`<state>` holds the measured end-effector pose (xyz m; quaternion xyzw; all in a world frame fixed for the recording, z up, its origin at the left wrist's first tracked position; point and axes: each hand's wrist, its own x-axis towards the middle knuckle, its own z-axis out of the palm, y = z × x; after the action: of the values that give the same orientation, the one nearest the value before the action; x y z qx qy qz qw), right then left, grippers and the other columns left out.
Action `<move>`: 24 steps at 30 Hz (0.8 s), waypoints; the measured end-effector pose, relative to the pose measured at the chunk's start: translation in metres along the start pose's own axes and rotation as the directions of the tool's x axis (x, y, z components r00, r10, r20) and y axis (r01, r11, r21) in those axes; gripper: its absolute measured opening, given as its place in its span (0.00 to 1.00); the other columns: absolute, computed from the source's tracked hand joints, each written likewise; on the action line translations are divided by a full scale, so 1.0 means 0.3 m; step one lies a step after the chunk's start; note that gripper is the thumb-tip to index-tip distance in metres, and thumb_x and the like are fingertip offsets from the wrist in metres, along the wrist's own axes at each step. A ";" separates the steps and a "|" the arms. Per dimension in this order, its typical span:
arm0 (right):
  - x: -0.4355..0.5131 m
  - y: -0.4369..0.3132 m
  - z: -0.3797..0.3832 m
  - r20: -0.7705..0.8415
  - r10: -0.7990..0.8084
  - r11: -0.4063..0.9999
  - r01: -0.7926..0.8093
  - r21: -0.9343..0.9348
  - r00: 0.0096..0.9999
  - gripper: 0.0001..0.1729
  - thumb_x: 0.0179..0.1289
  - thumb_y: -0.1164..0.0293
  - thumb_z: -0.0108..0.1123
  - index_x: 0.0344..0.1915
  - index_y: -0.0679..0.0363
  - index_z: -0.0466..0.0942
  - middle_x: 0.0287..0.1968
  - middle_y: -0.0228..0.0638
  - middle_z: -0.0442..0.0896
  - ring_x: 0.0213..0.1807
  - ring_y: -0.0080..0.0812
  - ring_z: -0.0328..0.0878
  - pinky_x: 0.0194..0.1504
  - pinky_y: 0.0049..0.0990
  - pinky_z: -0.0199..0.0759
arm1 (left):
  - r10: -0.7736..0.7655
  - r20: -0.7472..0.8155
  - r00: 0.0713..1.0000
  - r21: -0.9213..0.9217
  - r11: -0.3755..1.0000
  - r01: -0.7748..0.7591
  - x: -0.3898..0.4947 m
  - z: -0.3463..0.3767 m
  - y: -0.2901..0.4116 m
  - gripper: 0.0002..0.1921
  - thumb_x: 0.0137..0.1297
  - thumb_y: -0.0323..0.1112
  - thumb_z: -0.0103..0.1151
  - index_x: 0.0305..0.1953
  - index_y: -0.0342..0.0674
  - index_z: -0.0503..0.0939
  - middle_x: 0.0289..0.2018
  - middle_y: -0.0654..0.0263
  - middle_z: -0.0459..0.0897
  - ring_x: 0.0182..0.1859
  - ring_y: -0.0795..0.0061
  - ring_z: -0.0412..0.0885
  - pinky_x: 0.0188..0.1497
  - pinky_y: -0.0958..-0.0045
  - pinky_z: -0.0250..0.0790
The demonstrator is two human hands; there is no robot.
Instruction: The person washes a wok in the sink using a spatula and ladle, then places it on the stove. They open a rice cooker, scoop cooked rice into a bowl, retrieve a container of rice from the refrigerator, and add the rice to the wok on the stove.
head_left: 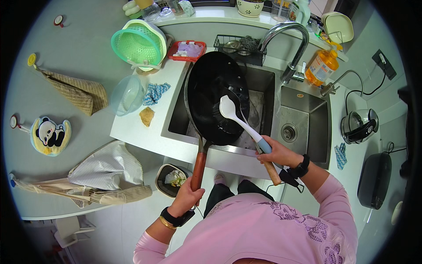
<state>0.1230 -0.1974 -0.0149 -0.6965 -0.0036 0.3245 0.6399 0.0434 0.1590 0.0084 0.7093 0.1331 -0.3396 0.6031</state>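
Note:
My left hand grips the reddish wooden handle of a black wok. The wok is tilted over the large basin of a steel sink, and its inside looks wet. In my right hand are two tools held together. One is a white long-handled utensil with a blue-grey grip, its head over the wok; dark bristles seem to show beside that head. The other is a metal utensil with a wooden handle; its head is hard to make out against the black wok.
A chrome faucet arches behind the sink, beside an orange soap bottle. Left are a translucent bowl, a blue-white cloth and a sponge. A waste bin stands below; a kettle is right.

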 end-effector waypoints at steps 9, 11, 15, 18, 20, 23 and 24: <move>-0.101 0.030 -0.063 -0.119 -0.033 0.999 0.030 -0.029 0.992 0.39 0.55 0.74 0.70 0.65 0.62 0.62 0.41 0.34 0.78 0.41 0.26 0.78 0.47 0.28 0.75 | 0.065 -0.154 0.986 0.194 0.980 -0.035 -0.020 0.040 -0.002 0.23 0.60 0.27 0.58 0.56 0.32 0.67 0.28 0.66 0.74 0.21 0.81 0.72 0.21 0.77 0.66; -0.119 0.037 -0.076 -0.151 -0.059 0.997 0.050 -0.062 0.987 0.39 0.54 0.74 0.71 0.65 0.62 0.63 0.41 0.33 0.78 0.41 0.26 0.77 0.48 0.27 0.74 | 0.112 -0.186 0.976 0.254 0.965 -0.062 -0.022 0.043 -0.004 0.22 0.58 0.30 0.60 0.53 0.31 0.69 0.28 0.61 0.76 0.22 0.73 0.75 0.24 0.71 0.69; -0.149 0.052 -0.102 -0.213 -0.106 0.989 0.080 -0.125 0.971 0.39 0.53 0.74 0.72 0.64 0.62 0.65 0.40 0.31 0.77 0.42 0.25 0.75 0.49 0.26 0.72 | 0.244 -0.242 0.939 0.444 0.889 -0.117 -0.025 0.050 -0.004 0.21 0.56 0.32 0.61 0.50 0.31 0.71 0.31 0.52 0.80 0.29 0.57 0.80 0.34 0.62 0.73; -0.166 0.061 -0.121 -0.227 -0.110 0.980 0.068 -0.185 0.968 0.38 0.53 0.75 0.71 0.63 0.62 0.65 0.42 0.32 0.77 0.45 0.24 0.75 0.51 0.27 0.72 | 0.269 -0.265 0.926 0.475 0.872 -0.118 -0.036 0.062 0.002 0.19 0.55 0.33 0.61 0.47 0.31 0.73 0.33 0.48 0.81 0.35 0.48 0.81 0.40 0.58 0.72; -0.174 0.066 -0.132 -0.224 -0.109 0.978 0.064 -0.196 0.969 0.38 0.53 0.76 0.71 0.63 0.62 0.65 0.43 0.32 0.77 0.46 0.24 0.75 0.51 0.27 0.73 | 0.291 -0.268 0.918 0.534 0.838 -0.110 -0.043 0.072 0.010 0.19 0.57 0.32 0.60 0.49 0.31 0.73 0.32 0.53 0.80 0.34 0.60 0.79 0.39 0.64 0.72; -0.183 0.071 -0.142 -0.216 -0.124 0.981 0.086 -0.176 0.968 0.37 0.53 0.76 0.71 0.63 0.62 0.65 0.43 0.32 0.77 0.45 0.23 0.75 0.50 0.26 0.73 | 0.314 -0.285 0.906 0.576 0.811 -0.100 -0.053 0.083 0.023 0.18 0.56 0.32 0.60 0.47 0.32 0.73 0.31 0.49 0.81 0.35 0.51 0.80 0.39 0.60 0.72; -0.186 0.071 -0.145 -0.211 -0.130 0.980 0.094 -0.173 0.969 0.37 0.53 0.76 0.71 0.63 0.62 0.65 0.42 0.32 0.77 0.45 0.23 0.75 0.50 0.26 0.73 | 0.319 -0.292 0.902 0.584 0.806 -0.097 -0.056 0.085 0.027 0.17 0.55 0.33 0.60 0.45 0.32 0.73 0.31 0.45 0.82 0.37 0.43 0.81 0.40 0.55 0.73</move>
<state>0.0901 -0.2634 -0.0103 -0.7766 0.0019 0.2067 0.5951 0.0277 0.1365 0.0241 0.9154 0.0616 -0.1514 0.3678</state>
